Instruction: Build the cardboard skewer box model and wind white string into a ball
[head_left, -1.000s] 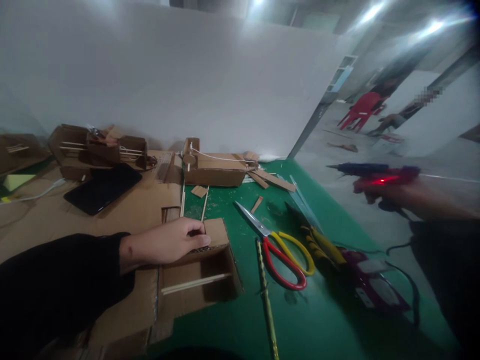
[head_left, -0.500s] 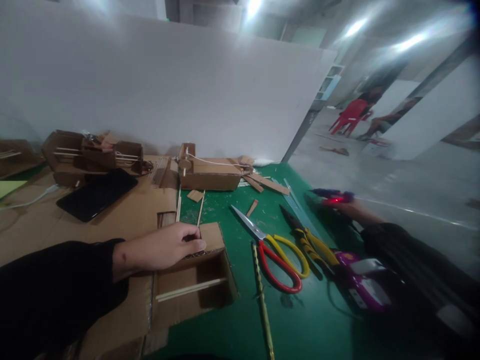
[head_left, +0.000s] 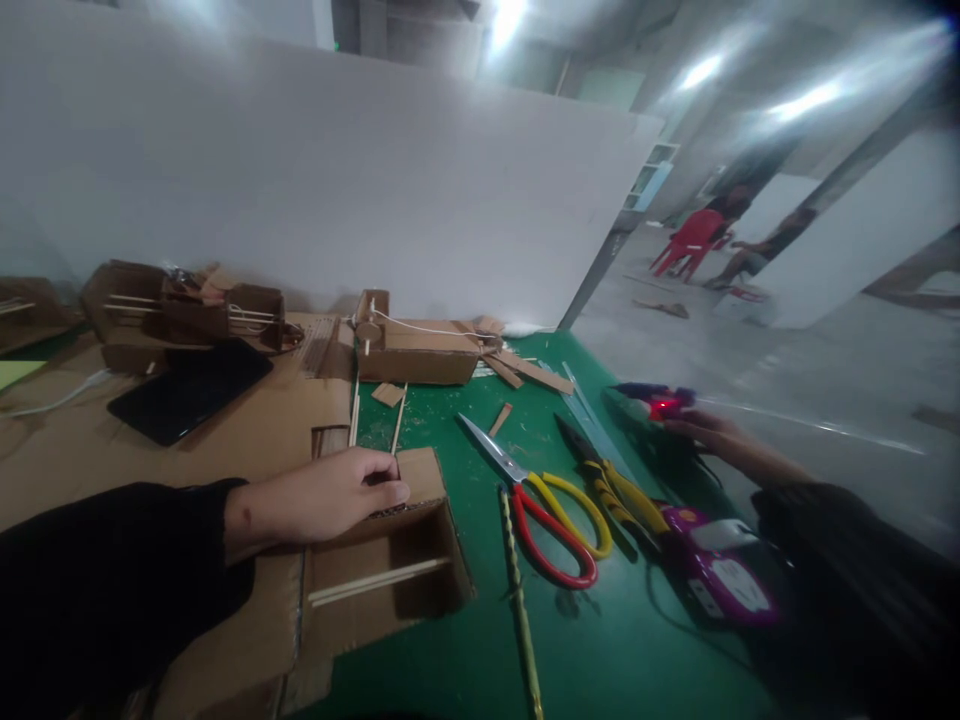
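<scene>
**Left hand at the open box, right hand at the glue gun**

The left hand is on the upper panel of an open cardboard box, which lies at the near part of the green table, partly over a cardboard sheet. Its fingers are half curled, and the thumb is bent at the cut edge. They seem to have hold of this panel, though some fingertips are hidden. Two thin sticks cross the inside of the box.

At the right edge of the table, the right hand is at the back of a glue gun, where a red light glows. The view is blurred there, so I cannot tell how far its fingers are open, or whether they grip the gun.

In my judgement, the step in hand is to steady the box while the other hand handles the gun. From such a position, a next move of the gun would call for a firm grip, a nozzle kept away from the left fingers, and attention to the pliers, the scissors and the purple socket box, which lie between or near the hands.
</scene>
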